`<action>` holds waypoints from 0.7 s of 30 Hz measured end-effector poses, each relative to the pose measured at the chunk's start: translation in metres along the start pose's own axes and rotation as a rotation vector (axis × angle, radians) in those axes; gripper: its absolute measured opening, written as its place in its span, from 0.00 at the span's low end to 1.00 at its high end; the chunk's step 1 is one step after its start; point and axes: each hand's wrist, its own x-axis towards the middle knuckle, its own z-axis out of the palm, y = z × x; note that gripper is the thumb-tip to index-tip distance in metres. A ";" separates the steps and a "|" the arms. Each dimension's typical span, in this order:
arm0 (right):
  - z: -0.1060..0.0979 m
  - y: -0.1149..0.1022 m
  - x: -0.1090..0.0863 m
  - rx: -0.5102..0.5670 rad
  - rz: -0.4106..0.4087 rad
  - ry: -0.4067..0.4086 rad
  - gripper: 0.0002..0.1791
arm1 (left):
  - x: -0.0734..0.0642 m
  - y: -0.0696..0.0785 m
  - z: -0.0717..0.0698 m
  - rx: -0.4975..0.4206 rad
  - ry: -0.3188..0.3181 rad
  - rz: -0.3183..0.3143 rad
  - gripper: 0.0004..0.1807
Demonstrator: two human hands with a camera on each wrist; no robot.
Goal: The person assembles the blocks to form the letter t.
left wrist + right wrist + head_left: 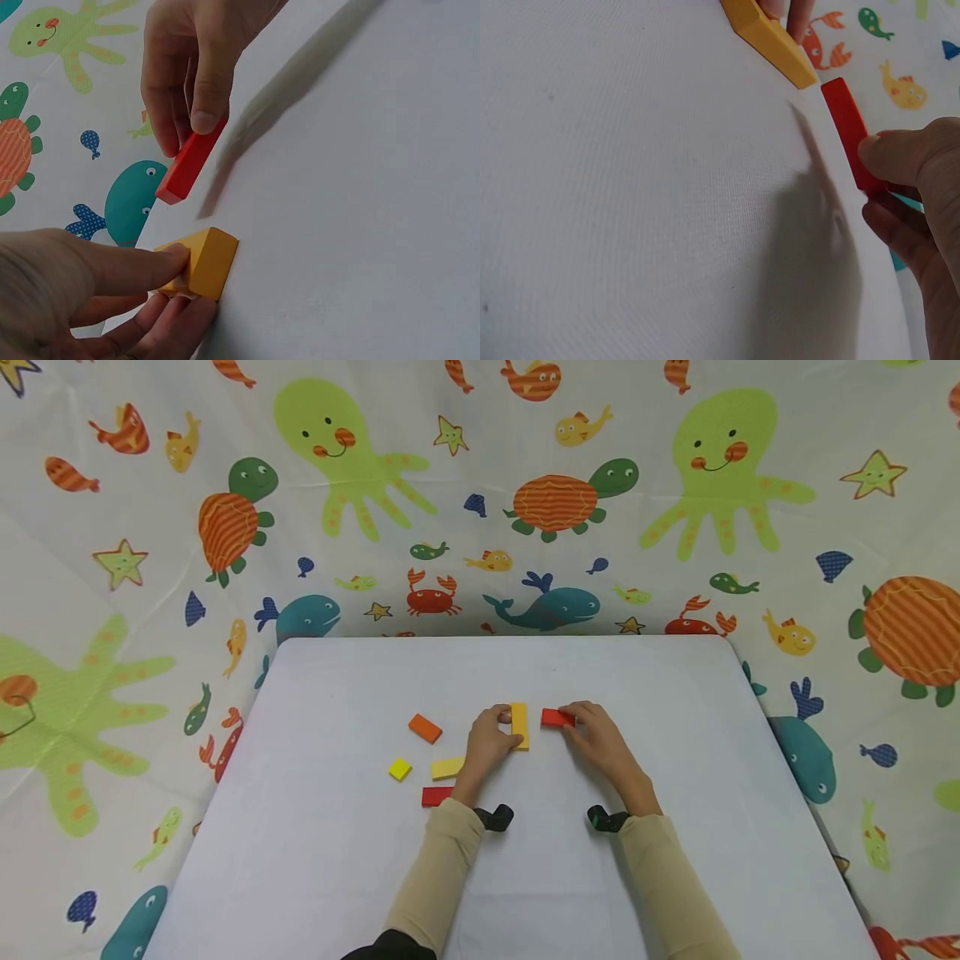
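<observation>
Your left hand (487, 746): pinching yellow block (521, 727) | your right hand (603, 746): pinching red block (553, 718) | head view only: orange block (425, 728), left

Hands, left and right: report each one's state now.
Left hand: closed, holding a yellow block.
Right hand: closed, holding a red block.

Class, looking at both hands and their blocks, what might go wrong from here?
The right hand pinches a raised red block near one end, so it might slip. Moved leftward, that block could bump the orange-yellow block in the left hand. The left sleeve appears close to a loose red block and might nudge it.
</observation>
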 end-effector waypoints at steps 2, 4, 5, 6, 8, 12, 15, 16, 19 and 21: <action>0.001 0.002 0.004 0.001 0.010 -0.010 0.19 | -0.001 0.002 0.001 0.000 -0.007 -0.002 0.34; 0.003 0.003 0.008 0.006 0.020 -0.021 0.19 | -0.002 0.003 0.002 -0.001 -0.011 0.000 0.34; 0.003 0.004 0.010 0.007 0.022 -0.025 0.19 | -0.003 0.003 0.002 0.001 -0.011 0.001 0.34; 0.004 0.005 0.012 0.010 0.026 -0.029 0.19 | -0.003 0.004 0.002 0.002 -0.012 0.003 0.34; 0.006 0.006 0.017 0.009 0.034 -0.038 0.19 | -0.004 0.005 0.003 0.002 -0.014 0.007 0.34; 0.007 0.008 0.025 0.014 0.069 -0.052 0.20 | -0.005 0.007 0.006 0.006 -0.023 0.011 0.34; 0.009 0.009 0.030 0.006 0.088 -0.060 0.20 | -0.005 0.007 0.008 0.011 -0.028 0.012 0.34; 0.010 0.009 0.032 0.004 0.090 -0.062 0.20 | -0.005 0.007 0.009 0.014 -0.029 0.010 0.34; 0.012 0.010 0.035 -0.017 0.096 -0.070 0.20 | -0.005 0.007 0.011 0.021 -0.033 0.012 0.34; 0.013 0.010 0.038 -0.021 0.096 -0.069 0.19 | -0.005 0.008 0.011 0.019 -0.034 0.011 0.34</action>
